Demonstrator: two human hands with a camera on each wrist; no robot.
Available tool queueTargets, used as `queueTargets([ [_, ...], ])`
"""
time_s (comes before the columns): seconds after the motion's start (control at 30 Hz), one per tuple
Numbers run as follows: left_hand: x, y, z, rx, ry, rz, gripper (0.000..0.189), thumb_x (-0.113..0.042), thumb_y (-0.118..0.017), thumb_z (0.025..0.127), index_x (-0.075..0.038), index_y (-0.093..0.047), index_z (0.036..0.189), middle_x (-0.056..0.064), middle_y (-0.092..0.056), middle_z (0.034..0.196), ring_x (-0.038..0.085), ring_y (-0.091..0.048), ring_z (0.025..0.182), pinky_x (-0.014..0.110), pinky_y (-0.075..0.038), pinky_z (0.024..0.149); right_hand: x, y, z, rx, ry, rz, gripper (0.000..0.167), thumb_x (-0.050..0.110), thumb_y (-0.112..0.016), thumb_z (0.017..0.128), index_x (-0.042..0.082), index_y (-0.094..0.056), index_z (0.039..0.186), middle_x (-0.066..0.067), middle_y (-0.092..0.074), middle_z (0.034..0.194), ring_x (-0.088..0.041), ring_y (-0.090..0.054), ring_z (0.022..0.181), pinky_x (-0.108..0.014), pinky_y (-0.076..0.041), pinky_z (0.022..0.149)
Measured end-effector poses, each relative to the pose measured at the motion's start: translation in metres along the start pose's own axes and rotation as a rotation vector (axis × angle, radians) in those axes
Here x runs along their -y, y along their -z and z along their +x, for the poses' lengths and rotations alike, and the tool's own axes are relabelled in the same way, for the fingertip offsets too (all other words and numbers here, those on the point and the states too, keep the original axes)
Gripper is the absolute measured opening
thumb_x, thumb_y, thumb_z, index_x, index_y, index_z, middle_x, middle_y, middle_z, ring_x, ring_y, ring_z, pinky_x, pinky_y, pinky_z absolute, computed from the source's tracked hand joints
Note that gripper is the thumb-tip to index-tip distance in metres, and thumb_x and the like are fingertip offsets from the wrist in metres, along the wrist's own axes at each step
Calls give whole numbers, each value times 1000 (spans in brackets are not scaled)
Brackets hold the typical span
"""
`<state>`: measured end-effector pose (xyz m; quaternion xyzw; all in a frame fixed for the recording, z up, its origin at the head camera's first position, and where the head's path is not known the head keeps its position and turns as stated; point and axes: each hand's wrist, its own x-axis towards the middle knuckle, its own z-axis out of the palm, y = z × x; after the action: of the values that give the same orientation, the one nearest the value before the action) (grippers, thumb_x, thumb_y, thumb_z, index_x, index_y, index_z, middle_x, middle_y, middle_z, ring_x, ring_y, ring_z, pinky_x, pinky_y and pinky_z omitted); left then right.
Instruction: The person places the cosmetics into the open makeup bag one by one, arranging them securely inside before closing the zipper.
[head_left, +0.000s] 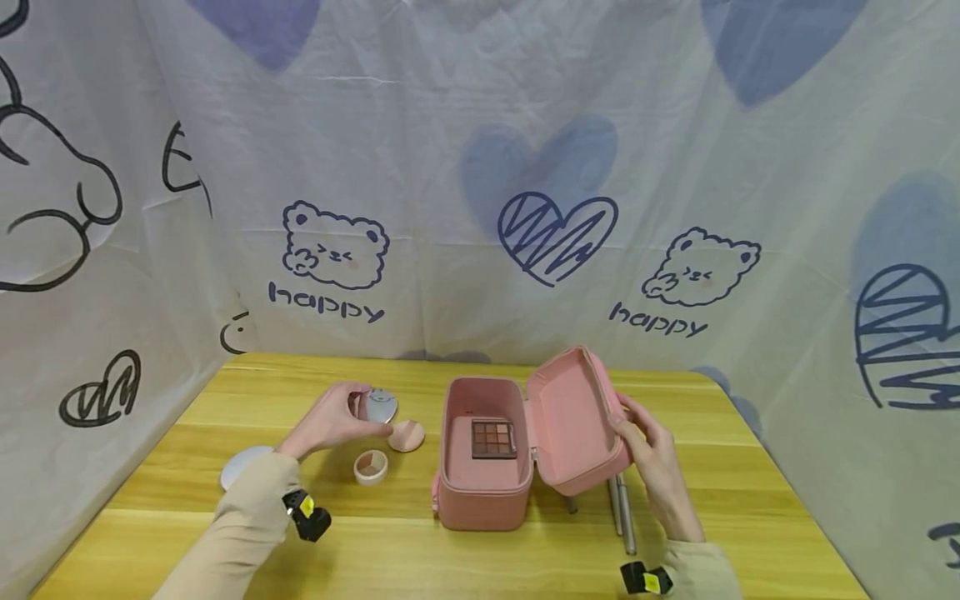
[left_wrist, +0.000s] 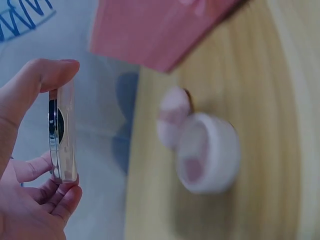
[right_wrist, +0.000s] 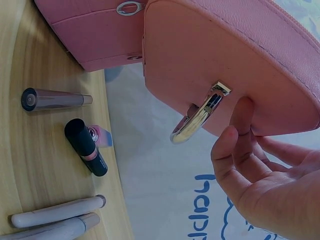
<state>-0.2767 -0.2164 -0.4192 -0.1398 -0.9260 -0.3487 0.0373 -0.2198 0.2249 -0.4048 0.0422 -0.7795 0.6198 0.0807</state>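
Note:
My left hand (head_left: 341,421) holds a round compact (head_left: 378,406) by its edge, thumb on one side and fingers on the other. The left wrist view shows the compact (left_wrist: 65,135) edge-on, with a shiny silver rim. Below that hand lie a pink round puff (head_left: 407,436) and a small white pot (head_left: 371,467) with divided colours. A pink cosmetic case (head_left: 483,510) stands open with an eyeshadow palette (head_left: 493,439) inside. Against the outside of its tilted lid (head_left: 576,417) rest the fingers of my right hand (head_left: 652,450), beside the metal handle (right_wrist: 200,117).
A pale disc (head_left: 243,467) lies at the left, partly behind my left forearm. Right of the case are slim silver tubes (head_left: 624,517), a dark lipstick tube (right_wrist: 85,145), a small pink bottle (right_wrist: 103,136) and another tube (right_wrist: 57,100). A printed cloth (head_left: 442,275) hangs behind the table.

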Motion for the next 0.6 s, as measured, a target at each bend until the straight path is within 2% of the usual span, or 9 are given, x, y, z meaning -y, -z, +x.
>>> queueTargets([
  [0.2,-28,2,14,22,-49,-28,44,-35,-87,74,-4,-57,80,7,-56,77,18,-50,71,26,-40,61,0,0,0,-3,0,-4,49,25,-53,105,5,-46,149,15,-60,111,2,-62,97,-16,-53,81],
  [0.23,-33,1,16,23,-56,-27,44,-36,-87,73,-4,-58,82,8,-58,79,19,-51,72,27,-41,63,0,0,0,-3,-1,-4,49,25,-53,105,5,-46,149,15,-60,111,2,-62,97,-16,-53,81],
  [0.33,-46,0,21,23,-60,-6,53,-39,-87,71,-2,-65,102,12,-62,93,22,-54,84,29,-43,70,0,1,0,-1,-1,-7,49,25,-53,105,6,-45,150,13,-60,113,2,-62,97,-16,-53,82],
  [0.47,-62,-5,29,19,-83,35,74,-39,-88,69,3,-63,124,17,-61,111,26,-54,98,32,-46,79,0,0,0,3,2,-13,50,25,-52,105,6,-45,150,10,-59,115,1,-62,98,-16,-53,82],
  [0.6,-80,-10,37,26,-159,68,71,-34,-89,67,6,-64,120,19,-63,107,26,-54,96,32,-47,79,0,1,0,7,5,-14,50,25,-52,105,6,-44,151,7,-59,117,2,-62,98,-16,-53,82],
])
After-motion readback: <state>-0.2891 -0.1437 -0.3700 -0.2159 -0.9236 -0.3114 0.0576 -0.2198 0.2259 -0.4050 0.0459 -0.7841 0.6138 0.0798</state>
